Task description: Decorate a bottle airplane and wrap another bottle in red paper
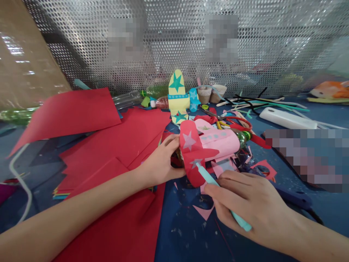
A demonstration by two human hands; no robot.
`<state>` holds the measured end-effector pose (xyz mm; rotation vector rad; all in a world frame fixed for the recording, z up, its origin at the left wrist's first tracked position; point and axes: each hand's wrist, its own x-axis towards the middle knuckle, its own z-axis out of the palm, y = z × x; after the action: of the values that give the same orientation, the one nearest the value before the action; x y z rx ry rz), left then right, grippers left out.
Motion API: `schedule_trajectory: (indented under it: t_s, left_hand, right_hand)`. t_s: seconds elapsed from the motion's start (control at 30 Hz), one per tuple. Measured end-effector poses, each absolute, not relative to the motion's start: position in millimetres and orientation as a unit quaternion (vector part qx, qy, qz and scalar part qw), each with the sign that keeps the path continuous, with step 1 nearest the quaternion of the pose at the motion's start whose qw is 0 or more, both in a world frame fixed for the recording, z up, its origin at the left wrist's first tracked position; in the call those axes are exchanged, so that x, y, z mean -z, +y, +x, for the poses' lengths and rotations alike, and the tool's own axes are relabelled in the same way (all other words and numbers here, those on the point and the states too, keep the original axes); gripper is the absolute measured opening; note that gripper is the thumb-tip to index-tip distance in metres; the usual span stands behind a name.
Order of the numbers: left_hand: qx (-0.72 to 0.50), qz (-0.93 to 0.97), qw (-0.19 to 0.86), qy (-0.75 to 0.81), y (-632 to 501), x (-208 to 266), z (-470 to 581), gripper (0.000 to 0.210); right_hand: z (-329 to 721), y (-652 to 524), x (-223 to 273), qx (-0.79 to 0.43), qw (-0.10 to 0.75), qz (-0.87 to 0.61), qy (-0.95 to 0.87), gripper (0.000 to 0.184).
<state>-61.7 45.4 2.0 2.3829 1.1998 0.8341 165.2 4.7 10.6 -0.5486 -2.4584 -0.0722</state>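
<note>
1. Nearest, at five o'clock from the pink-wrapped bottle (219,142), the right hand (245,202) pinched a turquoise pen (208,177), its tip at the lower star (193,162) on the bottle's red paper strip (197,176).
2. At about nine o'clock, the left hand (160,160) grasped the bottle's end, thumb below and fingers above.
3. The bottle was on its side, just off mid-view toward four o'clock, over the blue table (180,225).
4. Red paper sheets (109,149) spread from eight to ten o'clock.
5. Red-handled scissors (229,118) lay between one and two.
6. A yellow-wrapped bottle (174,104) lay at eleven, two cups (204,95) at twelve.
7. Farthest, a perforated metal panel (174,40) stood at twelve.
</note>
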Motion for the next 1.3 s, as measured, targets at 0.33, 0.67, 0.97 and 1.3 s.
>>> schedule_trajectory:
  t_s: [0.33, 0.67, 0.97, 1.3]
  left_hand:
    - [-0.297, 0.838, 0.17, 0.424, 45.0, -1.0, -61.7, 0.049]
    - [-0.289, 0.834, 0.18, 0.434, 44.1, -2.3, -61.5, 0.05]
    - [-0.301, 0.839, 0.178, 0.416, 45.6, -0.5, -62.1, 0.05]
    - [-0.3, 0.84, 0.166, 0.421, 44.9, -0.7, -61.6, 0.051]
  right_hand:
    - [164.8, 4.7, -11.3, 0.04, 0.311, -0.215, -0.925, 0.017]
    - [164.5, 4.0, -12.0, 0.038, 0.31, -0.216, -0.925, 0.019]
    - [165.7, 4.1, -9.9, 0.032, 0.308, -0.207, -0.928, 0.017]
    - [165.4, 5.0, -11.4, 0.035, 0.316, -0.215, -0.923, 0.016]
